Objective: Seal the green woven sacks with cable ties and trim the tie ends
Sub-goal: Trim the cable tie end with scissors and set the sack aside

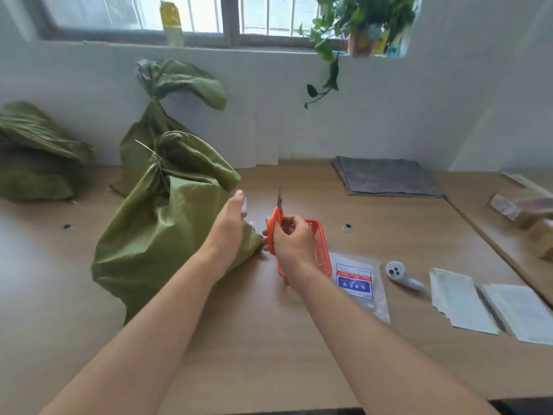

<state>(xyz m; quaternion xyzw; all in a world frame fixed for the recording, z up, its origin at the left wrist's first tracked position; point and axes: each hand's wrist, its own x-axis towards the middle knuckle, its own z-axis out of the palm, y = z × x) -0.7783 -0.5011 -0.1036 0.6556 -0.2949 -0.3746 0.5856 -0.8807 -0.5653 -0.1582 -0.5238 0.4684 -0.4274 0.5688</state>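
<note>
Curled round the orange handles of the scissors [276, 218], the fingers of the right hand [291, 238] are clamped tight, and the blades are held together, pointing up, at the centre of the frame. The left hand [229, 226] is raised just left of them, thumb uppermost, its wrist close over the lower right corner of the nearest green sack [167, 223]. A small white piece [246, 205] is seen at the thumb tip; whether it is pinched cannot be told, since the fingers are hidden.

That sack lies left of centre on the table [269, 339], its neck gathered by a pale cable tie [146, 148] whose end sticks out. A second tied sack [179, 82] stands behind it, and a third [33, 154] lies at the left edge. Behind the right hand an orange basket [322, 239] is partly covered; to its right lies a packet of ties [357, 280].
</note>
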